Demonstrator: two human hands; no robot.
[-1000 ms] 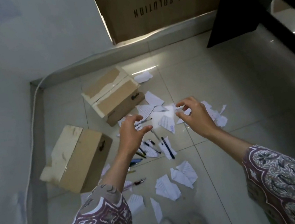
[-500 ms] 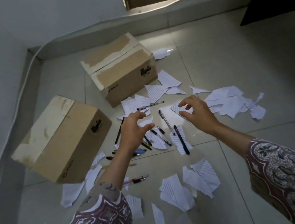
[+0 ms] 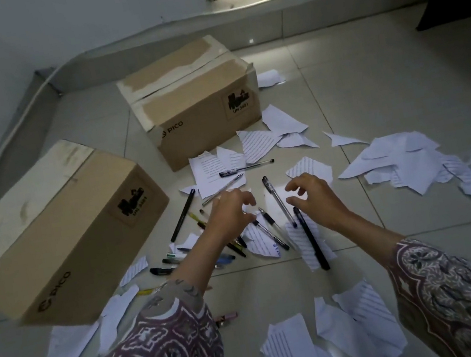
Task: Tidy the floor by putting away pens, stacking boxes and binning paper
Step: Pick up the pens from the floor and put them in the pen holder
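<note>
Both hands lowered nearer the pens [image 3: 276, 202], left hand [image 3: 229, 214], right hand [image 3: 315, 199] loosely curled, empty, boxes [image 3: 196, 103] closed.

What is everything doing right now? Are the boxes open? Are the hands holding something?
far box: closed, taped, on the floor
near box: closed, tilted, not stacked
pens: scattered loose on the floor
torn paper: strewn about, not binned
left hand: fingers loosely curled, holding nothing
right hand: fingers loosely curled, holding nothing

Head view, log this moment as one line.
left hand: open over pens | right hand: open, empty | boxes: unstacked | paper scraps: on floor
</note>
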